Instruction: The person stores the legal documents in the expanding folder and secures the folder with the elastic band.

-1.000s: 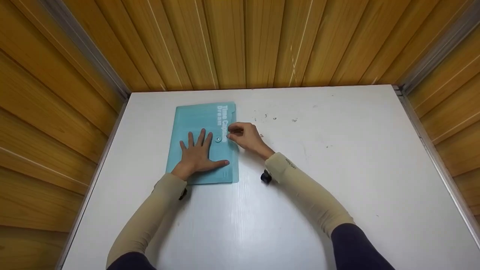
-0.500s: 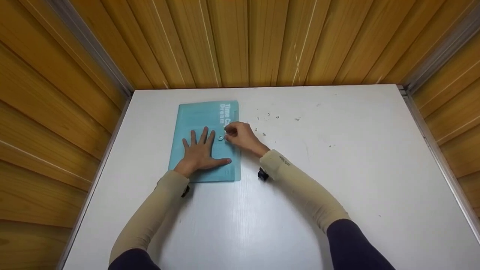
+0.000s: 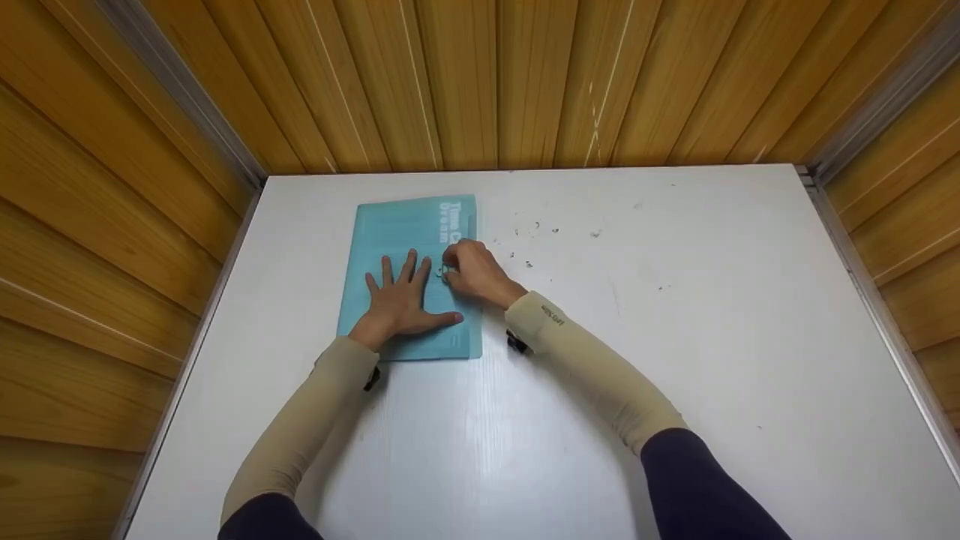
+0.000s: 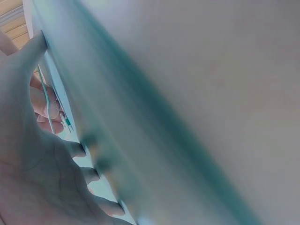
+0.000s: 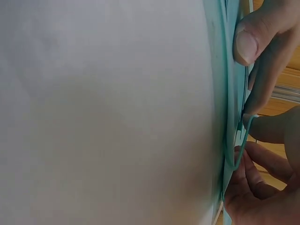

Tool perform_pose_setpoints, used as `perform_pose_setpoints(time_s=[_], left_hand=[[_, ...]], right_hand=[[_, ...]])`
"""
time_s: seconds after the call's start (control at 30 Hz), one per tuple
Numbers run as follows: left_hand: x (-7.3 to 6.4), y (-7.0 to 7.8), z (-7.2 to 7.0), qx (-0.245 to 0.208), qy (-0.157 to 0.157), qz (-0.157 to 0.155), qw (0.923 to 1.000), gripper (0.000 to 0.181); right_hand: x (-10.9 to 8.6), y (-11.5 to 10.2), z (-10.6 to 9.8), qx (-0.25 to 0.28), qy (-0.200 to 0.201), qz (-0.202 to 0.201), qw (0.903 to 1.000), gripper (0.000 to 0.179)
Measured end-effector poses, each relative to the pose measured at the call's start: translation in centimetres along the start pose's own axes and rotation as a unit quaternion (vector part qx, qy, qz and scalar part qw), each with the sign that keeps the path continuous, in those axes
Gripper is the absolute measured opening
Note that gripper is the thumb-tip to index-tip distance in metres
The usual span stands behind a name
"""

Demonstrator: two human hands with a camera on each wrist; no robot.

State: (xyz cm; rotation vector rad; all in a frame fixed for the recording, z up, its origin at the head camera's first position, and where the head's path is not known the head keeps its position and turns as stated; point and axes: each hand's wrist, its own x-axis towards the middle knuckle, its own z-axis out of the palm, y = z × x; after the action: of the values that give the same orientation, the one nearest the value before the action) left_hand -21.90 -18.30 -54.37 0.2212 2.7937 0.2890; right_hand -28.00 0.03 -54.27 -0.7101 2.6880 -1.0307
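Note:
A translucent teal document folder (image 3: 390, 225) with white lettering lies flat on the white table (image 3: 637, 360). My left hand (image 3: 405, 306) presses on it with fingers spread and thumb out to the right. At the folder's right side my right hand (image 3: 480, 271) pinches a thin teal cord (image 5: 245, 142), which loops out from the folder's edge in the right wrist view. Its thumb and fingertips are beside a small round button (image 3: 440, 272) on the flap, partly hidden by that hand. The cord (image 4: 45, 91) also shows past the left thumb in the left wrist view.
Small dark marks (image 3: 555, 230) dot the table right of the folder. Wood-patterned panels (image 3: 517, 82) rise behind the table and on both sides, with metal strips at the corners. A small black device (image 3: 517, 342) sits under the right wrist.
My right hand has moved left over the folder, from its right edge to the button, covering more of the lettering. My left hand stays spread on the folder.

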Motion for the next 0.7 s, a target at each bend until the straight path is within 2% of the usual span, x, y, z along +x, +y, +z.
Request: perform_pose_setpoints(time_s=[0.3, 0.7], left_hand=[[0.0, 0.2, -0.2, -0.006, -0.002, 0.003, 1.0000, 0.132], [0.1, 0.0, -0.1, -0.008, 0.001, 0.008, 0.9999, 0.131]], right_hand=[[0.6, -0.6, 0.6, -0.033, 0.005, 0.028, 0.9990, 0.025], [1.1, -1.1, 1.0, -0.088, 0.001, 0.036, 0.9955, 0.022]])
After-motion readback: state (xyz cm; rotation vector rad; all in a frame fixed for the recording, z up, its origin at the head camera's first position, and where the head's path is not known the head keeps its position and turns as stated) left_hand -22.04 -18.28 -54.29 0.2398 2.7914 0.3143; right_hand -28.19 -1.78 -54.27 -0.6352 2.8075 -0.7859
